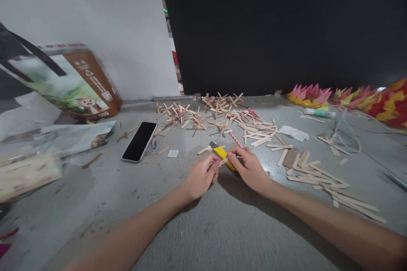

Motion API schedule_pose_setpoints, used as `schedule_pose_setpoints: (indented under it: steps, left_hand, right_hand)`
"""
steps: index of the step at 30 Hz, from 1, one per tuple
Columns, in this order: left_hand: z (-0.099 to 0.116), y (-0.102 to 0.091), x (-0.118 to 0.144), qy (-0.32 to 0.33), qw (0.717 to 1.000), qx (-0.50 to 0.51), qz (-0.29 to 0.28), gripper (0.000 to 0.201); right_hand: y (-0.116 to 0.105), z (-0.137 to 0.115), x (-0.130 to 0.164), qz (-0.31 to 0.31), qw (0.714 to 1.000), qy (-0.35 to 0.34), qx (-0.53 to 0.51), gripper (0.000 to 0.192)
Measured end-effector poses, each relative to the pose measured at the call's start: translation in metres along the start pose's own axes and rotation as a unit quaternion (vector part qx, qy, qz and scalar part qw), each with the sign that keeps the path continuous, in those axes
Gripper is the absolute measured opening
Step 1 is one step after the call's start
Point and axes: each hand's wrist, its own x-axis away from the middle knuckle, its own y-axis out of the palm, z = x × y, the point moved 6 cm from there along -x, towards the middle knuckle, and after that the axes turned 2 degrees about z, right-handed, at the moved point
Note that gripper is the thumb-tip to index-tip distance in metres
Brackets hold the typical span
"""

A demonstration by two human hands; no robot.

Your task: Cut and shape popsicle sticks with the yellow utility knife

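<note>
Between my left hand (203,174) and my right hand (248,166) is a short pale wooden craft stick (223,162). My left fingers pinch its left end. At its other end, the thumb and fingers of my right hand are closed. Just beyond the fingertips lies a yellow tool with a dark grey end (220,151), which looks like a utility knife; my right hand partly covers it. Whether my right hand touches this tool I cannot tell. A loose craft stick (205,150) rests beside the tool's dark end, and a red-and-white striped stick (235,139) lies behind my right hand.
Crossed craft sticks (190,116) pile up at the back; loose sticks (330,182) spread to the right. A phone (139,142) lies left. A printed bag (85,82) stands back left. White tissue (294,133), a glue stick (319,113), a cable (358,146) and folded paper shapes (310,95) lie right.
</note>
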Motion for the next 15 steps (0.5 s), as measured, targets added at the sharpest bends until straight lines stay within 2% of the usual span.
schedule_pose_setpoints:
  steps: [3,5,9,15]
  left_hand:
    - [-0.002,-0.001,0.0,-0.012,1.0,0.012,0.008,0.032]
    - [-0.002,-0.002,0.0,-0.02,0.999,0.025,0.014,0.034]
    - [0.0,-0.002,-0.001,-0.023,0.999,0.032,0.018,0.035]
    - [-0.001,-0.002,-0.001,-0.019,0.999,0.022,0.024,0.038]
  right_hand:
    - [-0.003,0.0,0.0,0.014,1.0,-0.015,0.004,0.02]
    - [-0.004,-0.007,0.001,0.024,0.998,-0.063,0.007,0.011]
    - [-0.003,-0.019,0.003,0.025,0.989,-0.144,0.017,0.009]
    - [-0.001,-0.019,0.003,0.012,0.99,-0.138,0.026,0.005]
